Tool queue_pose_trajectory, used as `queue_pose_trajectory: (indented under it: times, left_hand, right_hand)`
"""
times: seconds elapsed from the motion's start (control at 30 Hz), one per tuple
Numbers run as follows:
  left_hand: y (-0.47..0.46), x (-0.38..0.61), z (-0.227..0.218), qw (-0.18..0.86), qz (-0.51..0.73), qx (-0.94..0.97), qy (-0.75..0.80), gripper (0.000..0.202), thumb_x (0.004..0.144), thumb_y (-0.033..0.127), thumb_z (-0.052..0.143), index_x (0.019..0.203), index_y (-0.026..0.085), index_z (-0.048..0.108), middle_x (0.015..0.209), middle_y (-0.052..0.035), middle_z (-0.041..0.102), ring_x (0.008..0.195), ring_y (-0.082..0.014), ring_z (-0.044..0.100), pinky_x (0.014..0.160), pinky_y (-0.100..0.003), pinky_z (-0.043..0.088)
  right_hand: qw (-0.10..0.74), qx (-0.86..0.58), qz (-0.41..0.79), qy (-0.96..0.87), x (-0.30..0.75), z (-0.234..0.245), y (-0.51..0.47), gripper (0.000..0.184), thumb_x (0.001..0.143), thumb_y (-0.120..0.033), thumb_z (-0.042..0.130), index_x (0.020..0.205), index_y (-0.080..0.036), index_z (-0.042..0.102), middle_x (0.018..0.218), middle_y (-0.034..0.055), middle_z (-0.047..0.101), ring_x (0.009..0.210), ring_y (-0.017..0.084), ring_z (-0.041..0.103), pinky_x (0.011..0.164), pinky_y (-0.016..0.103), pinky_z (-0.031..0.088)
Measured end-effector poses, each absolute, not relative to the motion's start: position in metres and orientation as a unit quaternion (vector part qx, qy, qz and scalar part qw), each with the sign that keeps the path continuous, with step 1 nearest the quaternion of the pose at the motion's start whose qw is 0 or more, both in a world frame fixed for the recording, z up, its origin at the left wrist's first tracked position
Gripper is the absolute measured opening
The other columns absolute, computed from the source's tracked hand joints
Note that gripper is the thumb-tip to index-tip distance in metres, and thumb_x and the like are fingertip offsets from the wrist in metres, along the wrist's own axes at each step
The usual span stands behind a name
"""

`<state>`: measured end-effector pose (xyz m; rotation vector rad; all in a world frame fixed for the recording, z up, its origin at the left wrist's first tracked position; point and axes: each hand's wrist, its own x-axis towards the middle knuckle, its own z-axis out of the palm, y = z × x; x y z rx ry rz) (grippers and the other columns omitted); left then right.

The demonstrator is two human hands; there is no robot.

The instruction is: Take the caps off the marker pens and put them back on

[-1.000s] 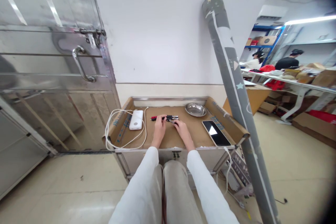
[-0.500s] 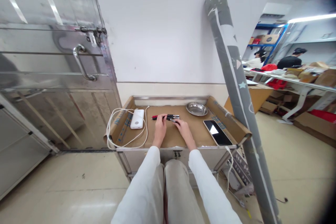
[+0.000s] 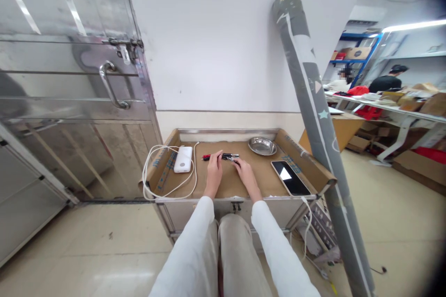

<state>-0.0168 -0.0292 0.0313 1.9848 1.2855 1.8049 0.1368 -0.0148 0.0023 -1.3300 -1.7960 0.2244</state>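
Observation:
On a low metal table lined with brown cardboard (image 3: 265,181) lie several pens (image 3: 223,156) in a row, red and black. My left hand (image 3: 214,170) rests on the cardboard with its fingertips on the pens. My right hand (image 3: 243,170) lies beside it, its fingertips pinched at the right end of the pens. Whether either hand grips a pen is too small to see.
A white power bank (image 3: 183,159) with a looped white cable (image 3: 153,171) lies at the left. A steel dish (image 3: 262,145) and a phone (image 3: 290,177) sit at the right. A rolled grey mat (image 3: 313,102) leans on the wall. A steel door (image 3: 69,79) stands left; people work far right.
The view has shifted slightly. Both hands stay at the pens with hardly any movement.

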Motion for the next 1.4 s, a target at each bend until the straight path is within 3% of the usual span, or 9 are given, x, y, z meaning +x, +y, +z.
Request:
queue_pose_trajectory:
  times: [0.4,0.67,0.83,1.2,1.4]
  left_hand:
    - [-0.027,-0.018,0.029,0.090,0.615,0.636,0.457,0.029,0.097,0.028,0.032,0.113,0.018,0.053,0.110,-0.0099,0.061,0.104,-0.0175,0.057,0.095,-0.036,0.044]
    - [-0.024,-0.012,0.023,0.131,0.445,0.786,0.408,0.022,0.092,0.017,0.040,0.106,0.022,0.056,0.107,-0.0061,0.063,0.100,-0.0171,0.060,0.092,-0.034,0.047]
    - [-0.018,-0.010,0.015,0.072,0.382,0.796,0.465,0.020,0.088,0.009,0.042,0.099,0.018,0.056,0.099,-0.0071,0.061,0.099,-0.0193,0.057,0.090,-0.037,0.047]
    - [-0.007,-0.005,0.007,0.018,0.348,0.771,0.533,0.021,0.090,0.008,0.034,0.099,0.015,0.053,0.105,-0.0115,0.053,0.099,-0.0204,0.056,0.085,-0.034,0.047]
    - [-0.011,-0.005,0.011,-0.011,0.326,0.807,0.492,0.019,0.090,0.011,0.039,0.094,0.017,0.056,0.093,-0.0084,0.057,0.092,-0.0206,0.056,0.087,-0.037,0.045]
  right_hand:
    - [0.424,-0.567,0.039,-0.705,0.137,0.003,-0.018,0.032,0.093,-0.032,0.036,0.111,-0.019,0.060,0.100,0.0093,0.067,0.088,0.020,0.062,0.079,0.031,0.046]
    - [0.434,-0.588,-0.025,-0.683,0.138,0.009,-0.020,0.038,0.095,-0.030,0.029,0.109,-0.016,0.060,0.102,0.0125,0.065,0.093,0.021,0.057,0.085,0.034,0.043]
    - [0.405,-0.575,-0.028,-0.710,0.137,0.009,-0.018,0.033,0.094,-0.025,0.035,0.110,-0.017,0.062,0.100,0.0106,0.064,0.093,0.021,0.055,0.088,0.034,0.043]
    - [0.399,-0.540,0.035,-0.740,0.137,-0.001,-0.008,0.029,0.084,-0.018,0.050,0.112,-0.020,0.058,0.103,0.0079,0.056,0.097,0.020,0.055,0.090,0.036,0.045]
    - [0.401,-0.554,0.014,-0.729,0.141,-0.005,-0.007,0.017,0.086,-0.018,0.046,0.096,-0.018,0.060,0.095,0.0080,0.056,0.092,0.021,0.053,0.086,0.035,0.044]
